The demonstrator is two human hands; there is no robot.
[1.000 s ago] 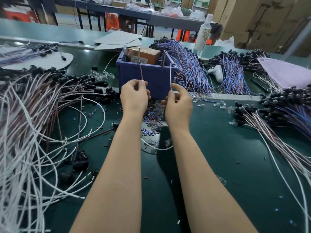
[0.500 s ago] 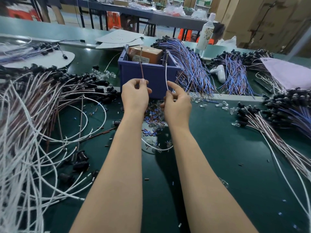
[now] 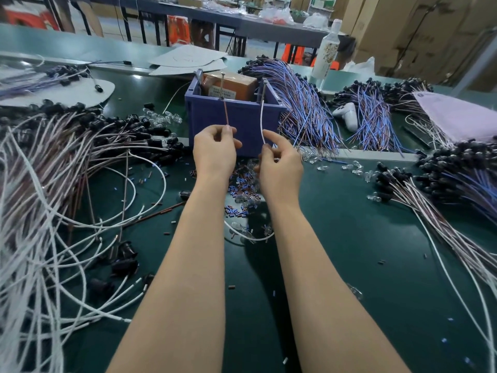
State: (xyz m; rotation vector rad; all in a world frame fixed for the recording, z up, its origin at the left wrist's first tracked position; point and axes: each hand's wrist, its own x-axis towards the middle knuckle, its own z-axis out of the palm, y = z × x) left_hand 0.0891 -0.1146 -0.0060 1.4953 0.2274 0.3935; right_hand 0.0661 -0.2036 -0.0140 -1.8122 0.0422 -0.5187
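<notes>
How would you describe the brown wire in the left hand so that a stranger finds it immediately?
Find the purple plastic bin in the middle of the green table. Just in front of it the left hand pinches a thin brown wire that stands upright. Its upright neighbour, the white wire in the right hand, differs in colour.

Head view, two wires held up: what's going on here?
A person works at a green table strewn with wire bundles. The left hand pinches a brown wire and the right hand pinches a white wire, both held upright in front of a blue bin. Small blue and red sleeves lie in a pile beneath the hands.
</notes>
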